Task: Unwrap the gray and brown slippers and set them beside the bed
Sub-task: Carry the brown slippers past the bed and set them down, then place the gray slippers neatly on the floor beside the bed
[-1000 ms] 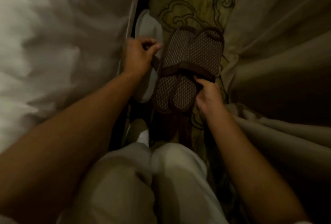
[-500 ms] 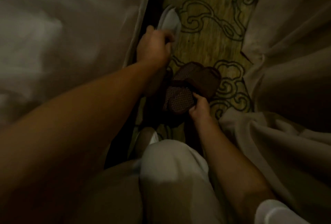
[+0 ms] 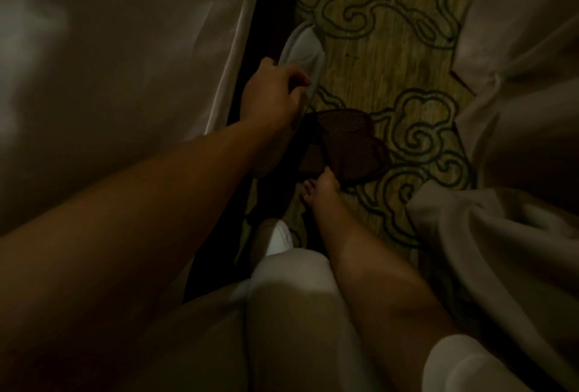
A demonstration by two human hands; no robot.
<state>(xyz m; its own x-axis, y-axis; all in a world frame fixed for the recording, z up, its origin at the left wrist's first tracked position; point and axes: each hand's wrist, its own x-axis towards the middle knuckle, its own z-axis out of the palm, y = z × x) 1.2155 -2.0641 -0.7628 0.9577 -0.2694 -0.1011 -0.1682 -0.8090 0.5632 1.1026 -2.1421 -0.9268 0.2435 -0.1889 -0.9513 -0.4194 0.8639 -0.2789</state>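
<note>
Your left hand [image 3: 272, 94] has carried the gray slippers [image 3: 302, 47] ahead to the bed [image 3: 125, 47] edge, fingers curled round them. Brown slippers [image 3: 341, 144] lie just ahead of your right hand [image 3: 322, 188], fingertips touching; its grip is unclear. Both pairs look nearly placed.

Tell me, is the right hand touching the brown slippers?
Touching. The head view shows the right hand with its fingertips on the near edge of the brown slippers, no carpet visible between them.
</note>
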